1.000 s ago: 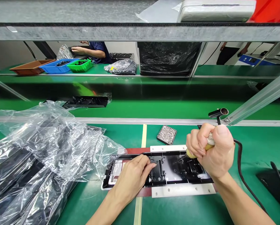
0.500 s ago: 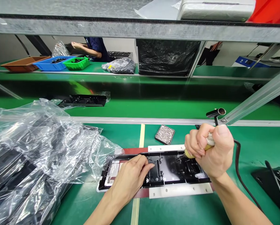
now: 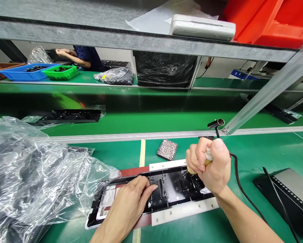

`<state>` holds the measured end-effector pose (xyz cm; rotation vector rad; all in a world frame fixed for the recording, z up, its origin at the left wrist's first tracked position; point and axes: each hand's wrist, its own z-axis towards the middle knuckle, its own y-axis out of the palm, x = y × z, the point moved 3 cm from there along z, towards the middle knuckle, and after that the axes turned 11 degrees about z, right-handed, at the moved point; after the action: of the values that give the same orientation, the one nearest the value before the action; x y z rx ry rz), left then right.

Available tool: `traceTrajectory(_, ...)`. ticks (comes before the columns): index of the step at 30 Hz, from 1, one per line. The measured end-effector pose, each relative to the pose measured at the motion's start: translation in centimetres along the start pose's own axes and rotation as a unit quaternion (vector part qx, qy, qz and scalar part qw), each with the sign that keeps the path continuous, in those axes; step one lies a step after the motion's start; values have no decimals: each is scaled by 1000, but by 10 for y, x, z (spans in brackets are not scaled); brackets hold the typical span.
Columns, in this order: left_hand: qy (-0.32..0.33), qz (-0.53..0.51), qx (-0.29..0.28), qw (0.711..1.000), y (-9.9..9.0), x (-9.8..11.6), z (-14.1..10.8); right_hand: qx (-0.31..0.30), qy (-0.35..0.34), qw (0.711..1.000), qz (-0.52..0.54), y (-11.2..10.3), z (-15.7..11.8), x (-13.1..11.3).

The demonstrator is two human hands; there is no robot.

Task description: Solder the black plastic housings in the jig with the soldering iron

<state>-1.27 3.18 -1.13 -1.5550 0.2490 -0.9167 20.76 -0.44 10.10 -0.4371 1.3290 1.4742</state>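
Note:
A long black plastic panel (image 3: 171, 189) lies in a white-edged jig (image 3: 184, 210) on the green bench. My left hand (image 3: 128, 204) rests flat on the panel's left half, pressing it down. My right hand (image 3: 209, 165) is fisted around a yellow-handled corded tool (image 3: 206, 156), its tip touching the panel's right part. The tool's black cable (image 3: 242, 189) trails off to the right.
A heap of clear plastic bags over black parts (image 3: 32, 175) fills the left. A small speckled pad (image 3: 167, 149) lies behind the jig. A dark box (image 3: 288, 195) sits at right. Beyond the conveyor (image 3: 151, 118), another person's arms work near blue and green bins (image 3: 60, 71).
The view has swung right and down, so everything has shifted left in the frame. Both hands keep the same hold on the panel and the tool.

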Motion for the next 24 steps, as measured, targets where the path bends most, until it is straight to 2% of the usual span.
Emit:
traceTrajectory(10,-9,2,-27,1000,-8,8,3,42,5,999,25,-1,1,-3)
traceTrajectory(18,-25,-14,-53,998,-6,9,3,24,-5,1000,16,1,1,-5)
traceTrajectory(24,-21,-19,-52,998,-5,8,4,21,-2,1000,17,1,1,-5)
